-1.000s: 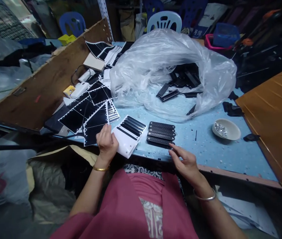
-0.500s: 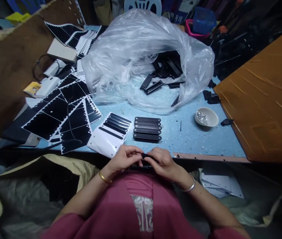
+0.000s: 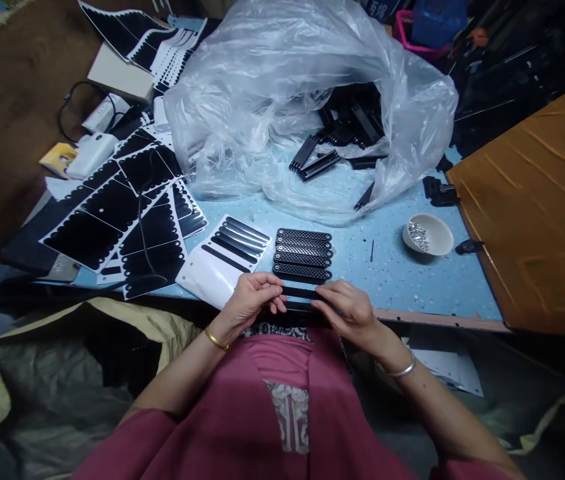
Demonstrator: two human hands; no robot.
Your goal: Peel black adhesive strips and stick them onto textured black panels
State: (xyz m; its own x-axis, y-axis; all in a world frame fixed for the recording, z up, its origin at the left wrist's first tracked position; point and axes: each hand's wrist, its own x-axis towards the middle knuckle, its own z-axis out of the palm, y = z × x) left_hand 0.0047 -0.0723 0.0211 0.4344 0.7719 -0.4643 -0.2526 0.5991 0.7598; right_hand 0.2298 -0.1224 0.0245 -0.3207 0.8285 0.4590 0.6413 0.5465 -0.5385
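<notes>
At the table's front edge a thin, dark black strip (image 3: 300, 293) lies level between my two hands. My left hand (image 3: 257, 295) pinches its left end between thumb and fingertips. My right hand (image 3: 350, 308) has its index finger and thumb around the other end. Just beyond the strip sits a stack of black bars (image 3: 302, 256) with a mesh-patterned face and a round silver dot at each end. To its left lies a white backing sheet (image 3: 212, 277) carrying several glossy black strips.
A large clear plastic bag (image 3: 242, 87) spills black bars (image 3: 320, 165) at the back. Overlapping black sticker sheets (image 3: 92, 230) cover the left side. On the right are a white bowl (image 3: 437, 239) of small silver parts, a thin dark pin (image 3: 372, 250) and a brown cardboard panel (image 3: 542, 213).
My hands have moved slightly forward and apart, so the black strip now shows at length between them. The camera view has tilted down a little.
</notes>
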